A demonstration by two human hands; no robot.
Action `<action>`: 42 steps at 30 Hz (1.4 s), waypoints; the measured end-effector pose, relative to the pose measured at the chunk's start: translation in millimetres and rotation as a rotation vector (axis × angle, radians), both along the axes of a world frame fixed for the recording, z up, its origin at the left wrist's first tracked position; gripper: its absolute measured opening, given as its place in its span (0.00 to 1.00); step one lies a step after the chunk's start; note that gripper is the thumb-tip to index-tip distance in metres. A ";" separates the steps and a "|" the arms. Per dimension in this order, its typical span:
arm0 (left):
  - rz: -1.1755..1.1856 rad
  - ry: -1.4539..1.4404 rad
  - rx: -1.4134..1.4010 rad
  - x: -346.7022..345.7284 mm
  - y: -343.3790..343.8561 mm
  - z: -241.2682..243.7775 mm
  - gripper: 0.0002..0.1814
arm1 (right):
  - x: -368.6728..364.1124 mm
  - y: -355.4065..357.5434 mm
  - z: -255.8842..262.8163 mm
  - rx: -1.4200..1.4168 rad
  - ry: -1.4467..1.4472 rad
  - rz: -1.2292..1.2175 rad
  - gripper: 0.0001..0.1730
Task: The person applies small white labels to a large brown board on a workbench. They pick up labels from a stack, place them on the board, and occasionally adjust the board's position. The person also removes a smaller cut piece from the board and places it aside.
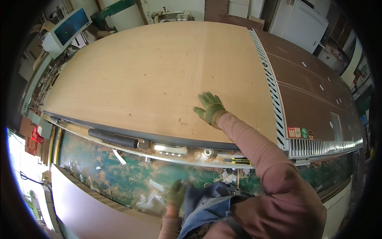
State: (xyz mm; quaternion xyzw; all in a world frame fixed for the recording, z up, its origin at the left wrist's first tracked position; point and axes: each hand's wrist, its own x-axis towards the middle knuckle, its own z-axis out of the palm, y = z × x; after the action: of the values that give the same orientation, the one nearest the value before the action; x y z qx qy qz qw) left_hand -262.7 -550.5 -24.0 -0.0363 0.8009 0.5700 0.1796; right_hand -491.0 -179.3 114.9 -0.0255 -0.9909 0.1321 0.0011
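A large panel with a light wood-grain face (155,71) lies flat before me and has several small round marks. My right hand (210,109), in a green knit glove, reaches over its near right part. The fingers are spread, the palm faces down and nothing is held; whether it rests on the panel or hovers cannot be made out. Down by the blue denim apron (206,203) hangs my left hand (175,193), also gloved. It is blurred, and its fingers are partly hidden against the cloth.
A slotted metal strip (270,83) separates the panel from brown boards (310,95). Along the near edge are a black roller (113,138) and a yellow utility knife (240,161). Sawdust and scraps litter the green floor (125,176). A white board (89,203) stands lower left; a monitor (70,28) is upper left.
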 end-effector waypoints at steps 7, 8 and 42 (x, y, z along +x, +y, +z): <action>-0.095 0.106 0.012 -21.5 7.8 9.2 0.34 | 42.8 -148.6 20.6 -0.233 -0.173 0.764 0.50; -0.152 0.102 0.038 -31.1 18.0 10.3 0.36 | 50.6 -140.7 14.0 -0.357 0.132 0.748 0.44; 0.277 -0.259 0.387 -54.1 91.8 -2.7 0.21 | 28.6 -7.8 -51.4 0.110 0.351 0.026 0.34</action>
State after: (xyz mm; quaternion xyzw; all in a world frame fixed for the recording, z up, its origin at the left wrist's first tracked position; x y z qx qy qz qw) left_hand -316.8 -458.7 -26.7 -0.1832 0.6350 0.7221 0.2043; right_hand -462.4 -187.1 63.4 0.0111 -0.9814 0.0799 0.1739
